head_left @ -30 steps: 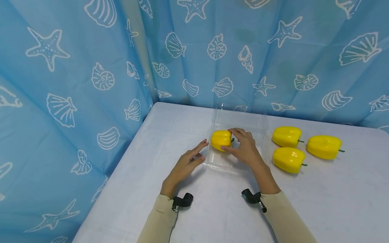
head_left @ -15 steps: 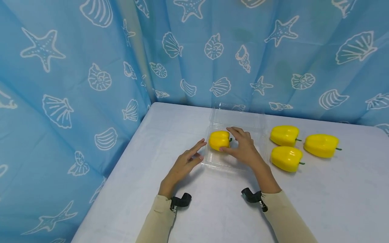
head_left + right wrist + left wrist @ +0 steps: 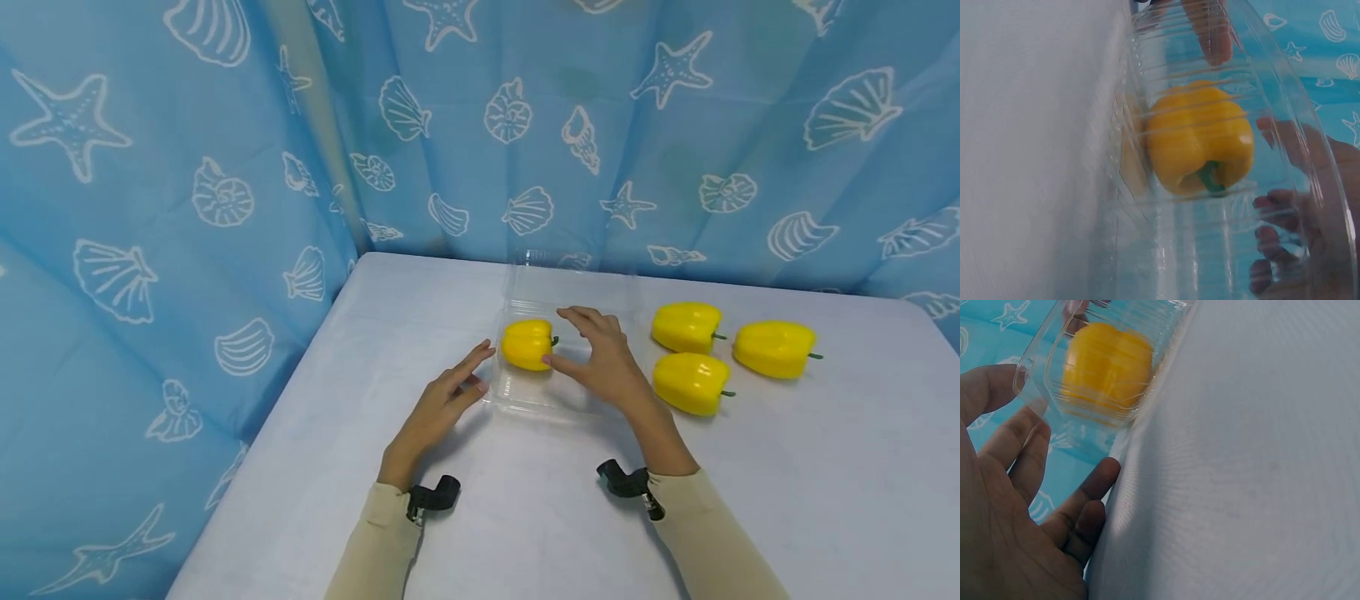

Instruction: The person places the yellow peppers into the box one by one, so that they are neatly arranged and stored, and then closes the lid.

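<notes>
One yellow bell pepper (image 3: 527,345) lies on its side in the left part of a clear plastic clamshell container (image 3: 536,404), its green stem pointing right. Just right of that pepper is my right hand (image 3: 609,362), fingers spread and slightly bent, holding nothing. Its thumb tip is close to the pepper; whether they touch I cannot tell. My left hand (image 3: 438,408) is at the container's left side with extended fingers. In the left wrist view, the left hand (image 3: 1016,506) has a fingertip at the clear wall. Through the wall, the right wrist view shows the pepper (image 3: 1200,140).
To the right of the container lie three more yellow bell peppers: a back one (image 3: 686,327), a front one (image 3: 692,383) and a far-right one (image 3: 776,349). The container's raised lid (image 3: 573,287) leans toward the blue curtain (image 3: 465,125). A white cloth covers the table (image 3: 540,517).
My right fingers have come away from the pepper, which stays in the container. The left hand keeps its place beside the container. The whole view has shifted slightly.
</notes>
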`<state>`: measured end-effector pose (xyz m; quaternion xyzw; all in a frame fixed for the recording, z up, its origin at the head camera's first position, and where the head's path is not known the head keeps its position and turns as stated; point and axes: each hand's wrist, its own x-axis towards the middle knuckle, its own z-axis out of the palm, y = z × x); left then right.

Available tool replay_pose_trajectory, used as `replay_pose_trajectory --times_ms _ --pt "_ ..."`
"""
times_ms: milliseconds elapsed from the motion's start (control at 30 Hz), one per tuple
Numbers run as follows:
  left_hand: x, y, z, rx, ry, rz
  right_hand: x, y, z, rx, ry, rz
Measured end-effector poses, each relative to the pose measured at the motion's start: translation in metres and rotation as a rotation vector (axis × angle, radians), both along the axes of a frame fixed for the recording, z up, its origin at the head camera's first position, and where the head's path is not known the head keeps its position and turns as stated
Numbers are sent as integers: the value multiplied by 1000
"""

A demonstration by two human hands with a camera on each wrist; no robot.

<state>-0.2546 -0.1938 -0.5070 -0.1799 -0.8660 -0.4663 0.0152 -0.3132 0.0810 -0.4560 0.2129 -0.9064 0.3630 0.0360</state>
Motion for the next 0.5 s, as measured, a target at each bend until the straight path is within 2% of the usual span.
replay_pose_trajectory --times_ms 500 --pt "2 2 2 7 0 3 8 19 9 7 12 -16"
